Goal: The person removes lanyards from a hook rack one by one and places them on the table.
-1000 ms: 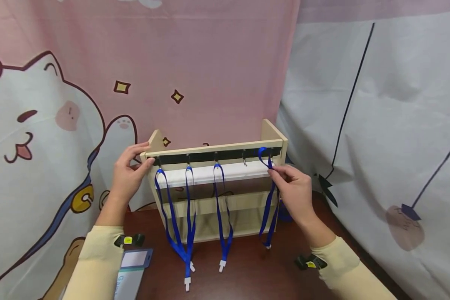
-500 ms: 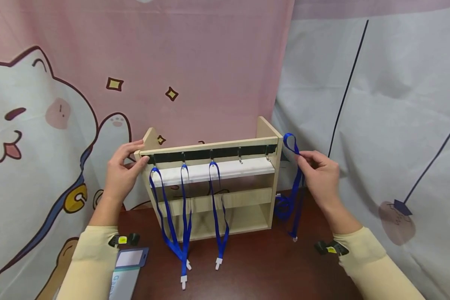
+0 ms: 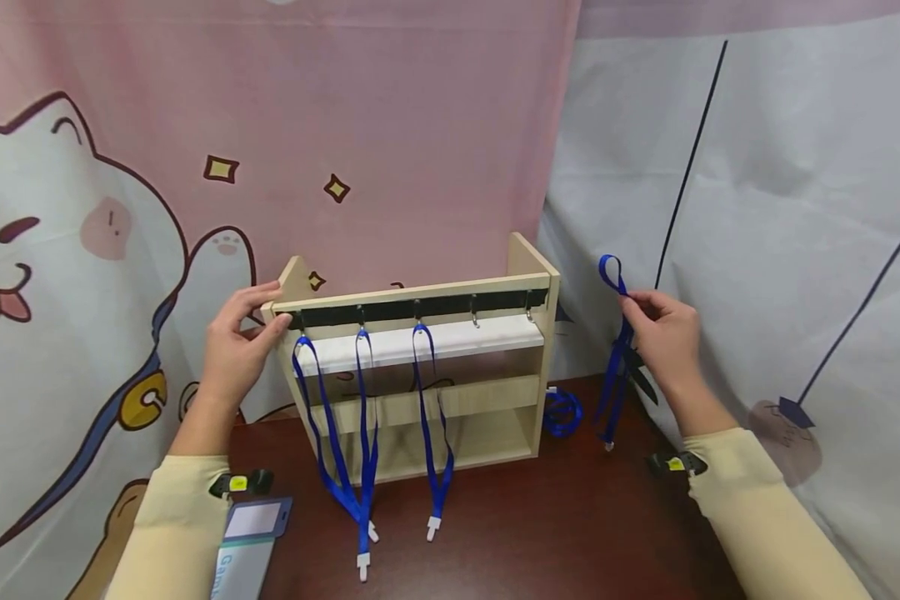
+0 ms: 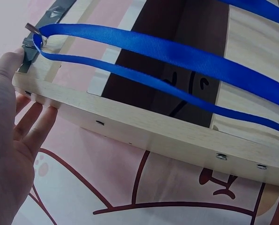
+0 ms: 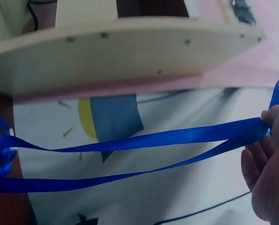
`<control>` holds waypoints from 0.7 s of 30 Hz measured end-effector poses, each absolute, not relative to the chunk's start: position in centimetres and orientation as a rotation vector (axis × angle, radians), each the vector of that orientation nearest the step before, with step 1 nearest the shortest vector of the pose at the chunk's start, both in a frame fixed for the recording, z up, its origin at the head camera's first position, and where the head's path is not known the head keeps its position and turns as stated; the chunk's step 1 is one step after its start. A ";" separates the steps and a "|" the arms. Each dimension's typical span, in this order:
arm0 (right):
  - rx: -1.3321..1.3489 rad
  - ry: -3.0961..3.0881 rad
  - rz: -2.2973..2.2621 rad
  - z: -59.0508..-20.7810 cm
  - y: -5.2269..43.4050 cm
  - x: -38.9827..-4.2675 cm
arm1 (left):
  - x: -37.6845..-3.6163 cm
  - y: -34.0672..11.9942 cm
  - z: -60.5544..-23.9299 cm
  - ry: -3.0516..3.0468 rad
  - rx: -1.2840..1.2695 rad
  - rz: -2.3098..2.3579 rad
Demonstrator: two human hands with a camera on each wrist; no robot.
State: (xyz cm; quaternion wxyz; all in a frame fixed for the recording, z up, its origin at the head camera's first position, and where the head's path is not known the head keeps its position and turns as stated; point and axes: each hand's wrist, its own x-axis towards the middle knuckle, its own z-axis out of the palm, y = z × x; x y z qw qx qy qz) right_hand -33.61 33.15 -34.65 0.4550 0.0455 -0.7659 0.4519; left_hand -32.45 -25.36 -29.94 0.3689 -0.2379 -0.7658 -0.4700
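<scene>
Hands at the wooden rack (image 3: pixel 420 375) on the counter (image 3: pixel 510 533).
Head view: left hand (image 3: pixel 236 346) holds the rack's left end, fingers straight; right hand (image 3: pixel 663 333) pinches a blue lanyard (image 3: pixel 615 350) right of the rack. Left wrist view: spread fingers (image 4: pixel 34 126) touch the rack's edge. Right wrist view: grip nips the lanyard's strands beside the rack.
</scene>
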 end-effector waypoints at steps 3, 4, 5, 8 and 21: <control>0.123 -1.915 1.066 -35.0 34.3 -34.7 | -32.3 -25.3 -29.9 -1.973 -0.605 -1.205; 0.129 -1.922 1.047 -35.1 34.7 -35.0 | -32.2 -25.3 -29.9 -1.976 -0.603 -1.205; 0.133 -1.929 1.033 -35.1 35.1 -35.4 | -32.2 -25.2 -29.9 -1.978 -0.599 -1.205; 0.146 -1.939 1.024 -35.2 36.1 -36.5 | -32.1 -25.2 -29.8 -1.979 -0.591 -1.208; 0.110 -2.007 1.008 -36.3 38.2 -37.5 | -32.2 -25.3 -29.9 -1.976 -0.600 -1.185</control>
